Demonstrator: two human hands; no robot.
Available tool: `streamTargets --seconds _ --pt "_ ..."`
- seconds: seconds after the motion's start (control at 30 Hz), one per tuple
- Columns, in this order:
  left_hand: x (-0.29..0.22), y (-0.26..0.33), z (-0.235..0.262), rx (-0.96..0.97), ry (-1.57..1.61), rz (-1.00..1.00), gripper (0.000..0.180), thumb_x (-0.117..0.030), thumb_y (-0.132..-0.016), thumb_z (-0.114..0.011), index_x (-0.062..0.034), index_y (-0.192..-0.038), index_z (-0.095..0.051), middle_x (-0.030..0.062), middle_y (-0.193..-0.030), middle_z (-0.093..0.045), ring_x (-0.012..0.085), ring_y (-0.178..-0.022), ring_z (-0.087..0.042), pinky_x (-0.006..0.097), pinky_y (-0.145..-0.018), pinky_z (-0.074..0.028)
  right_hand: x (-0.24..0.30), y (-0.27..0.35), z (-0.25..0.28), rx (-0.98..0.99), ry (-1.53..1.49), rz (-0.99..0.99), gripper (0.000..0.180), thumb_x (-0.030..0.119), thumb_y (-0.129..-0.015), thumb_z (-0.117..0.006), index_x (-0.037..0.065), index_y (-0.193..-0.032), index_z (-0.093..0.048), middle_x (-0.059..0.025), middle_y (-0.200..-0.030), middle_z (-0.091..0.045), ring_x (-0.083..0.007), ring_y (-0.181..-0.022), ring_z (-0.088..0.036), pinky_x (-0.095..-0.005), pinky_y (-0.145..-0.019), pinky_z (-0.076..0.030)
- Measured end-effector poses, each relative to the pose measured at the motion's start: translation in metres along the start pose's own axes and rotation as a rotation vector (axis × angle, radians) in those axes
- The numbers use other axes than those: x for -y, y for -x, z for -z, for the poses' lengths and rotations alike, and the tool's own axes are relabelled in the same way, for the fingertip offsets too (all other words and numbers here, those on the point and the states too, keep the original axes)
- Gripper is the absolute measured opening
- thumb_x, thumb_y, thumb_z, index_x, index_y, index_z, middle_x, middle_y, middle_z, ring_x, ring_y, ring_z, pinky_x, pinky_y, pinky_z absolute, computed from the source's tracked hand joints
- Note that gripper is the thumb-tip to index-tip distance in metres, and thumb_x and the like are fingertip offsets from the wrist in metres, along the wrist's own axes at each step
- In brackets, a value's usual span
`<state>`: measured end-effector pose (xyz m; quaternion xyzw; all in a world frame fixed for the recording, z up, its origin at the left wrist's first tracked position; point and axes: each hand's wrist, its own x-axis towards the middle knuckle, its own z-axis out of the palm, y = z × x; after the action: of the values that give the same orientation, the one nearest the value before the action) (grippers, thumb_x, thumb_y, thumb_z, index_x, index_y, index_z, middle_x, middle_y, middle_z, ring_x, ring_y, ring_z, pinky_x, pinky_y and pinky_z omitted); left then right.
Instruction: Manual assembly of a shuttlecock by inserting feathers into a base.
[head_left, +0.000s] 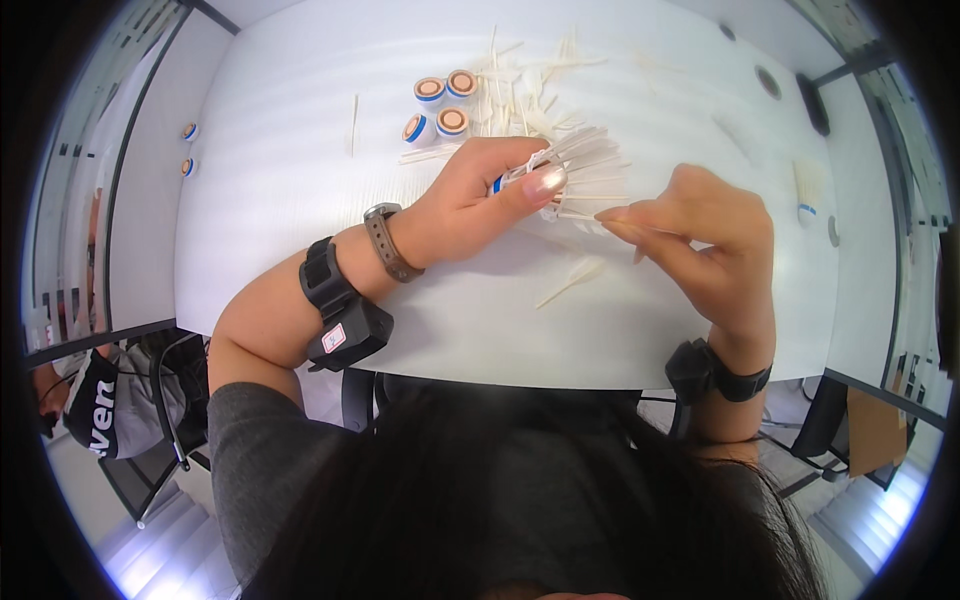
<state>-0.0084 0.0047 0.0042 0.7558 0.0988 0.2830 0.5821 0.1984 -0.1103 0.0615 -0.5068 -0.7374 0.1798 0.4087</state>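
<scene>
White feathers stand out from a partly built shuttlecock point(560, 170), which sits above the middle of the white counter point(300, 200) in the head view. The left hand point(470, 205) has its grip closed around the base of this shuttlecock; the thumb lies across the front, and a blue band of the cork base shows just beside the thumb. The feathers fan out to the right from the fist. The right hand point(705, 235) is just beside the feather tips, its grip pinched thumb to forefinger on a thin pale feather quill point(615, 222) that points left toward the shuttlecock. A single loose feather point(572, 280) lies on the counter below and between the two hands. A heap of loose feathers point(530, 85) lies behind the shuttlecock, toward the far edge. Four cork bases point(442, 105) with blue bands stand in a cluster left of that heap. Two further cork bases point(188, 148) lie well apart near the left edge of the counter. One finished shuttlecock point(806, 190) stands near the right edge. Each wrist carries a black strapped device, and the left wrist also bears a grey watch point(388, 240).
</scene>
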Motion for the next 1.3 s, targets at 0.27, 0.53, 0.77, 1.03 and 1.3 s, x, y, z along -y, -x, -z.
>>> streamTargets --seconds 0.27,0.53,0.77,1.03,1.3 --pt "0.0 0.0 -0.003 -0.046 -0.024 0.038 0.044 -0.04 -0.099 -0.049 0.0005 -0.084 -0.06 0.0064 -0.073 -0.055 0.0141 -0.068 -0.049 0.029 -0.065 -0.042 -0.002 -0.001 0.0 0.019 0.013 0.063 0.02 -0.001 -0.071 -0.074 0.008 -0.089 -0.076 -0.0034 -0.059 -0.057 -0.0156 -0.056 -0.047 -0.0281 -0.048 -0.036" --pt "-0.003 -0.002 -0.004 -0.034 0.191 0.229 0.038 -0.038 -0.096 -0.056 -0.0004 -0.099 -0.06 0.0035 -0.08 -0.057 0.0104 -0.072 -0.05 0.026 -0.066 -0.043 0.0 -0.002 -0.006 -0.142 -0.056 -0.093 0.011 0.001 -0.076 -0.073 0.005 -0.085 -0.075 -0.0006 -0.061 -0.061 -0.009 -0.052 -0.044 -0.0233 -0.048 -0.032" --pt "0.008 -0.001 -0.013 -0.026 0.028 0.04 0.031 -0.021 -0.081 -0.074 -0.0017 -0.1 -0.058 0.005 -0.086 -0.062 0.0116 -0.075 -0.055 0.028 -0.065 -0.045 0.003 -0.002 -0.003 -0.148 -0.015 -0.122 0.007 0.003 -0.077 -0.073 0.004 -0.083 -0.073 -0.001 -0.061 -0.061 -0.0072 -0.051 -0.042 -0.0215 -0.047 -0.03" --pt "0.009 -0.005 -0.014 -0.073 -0.144 -0.088 0.026 -0.02 -0.083 -0.072 -0.0022 -0.096 -0.059 0.0093 -0.079 -0.062 0.0181 -0.068 -0.058 0.03 -0.063 -0.046 0.005 -0.002 0.0 -0.118 0.104 0.003 0.011 0.0 -0.073 -0.074 0.006 -0.082 -0.073 -0.0014 -0.065 -0.063 -0.0094 -0.051 -0.044 -0.0224 -0.046 -0.031" --pt "0.011 -0.007 -0.013 -0.038 -0.254 -0.035 0.031 -0.024 -0.082 -0.074 -0.0019 -0.097 -0.059 0.0151 -0.083 -0.064 0.0308 -0.073 -0.063 0.034 -0.065 -0.049 0.011 -0.001 0.005 -0.108 0.223 0.056 0.013 -0.001 -0.07 -0.077 0.005 -0.081 -0.072 -0.0036 -0.062 -0.058 -0.0136 -0.054 -0.048 -0.0256 -0.047 -0.035"
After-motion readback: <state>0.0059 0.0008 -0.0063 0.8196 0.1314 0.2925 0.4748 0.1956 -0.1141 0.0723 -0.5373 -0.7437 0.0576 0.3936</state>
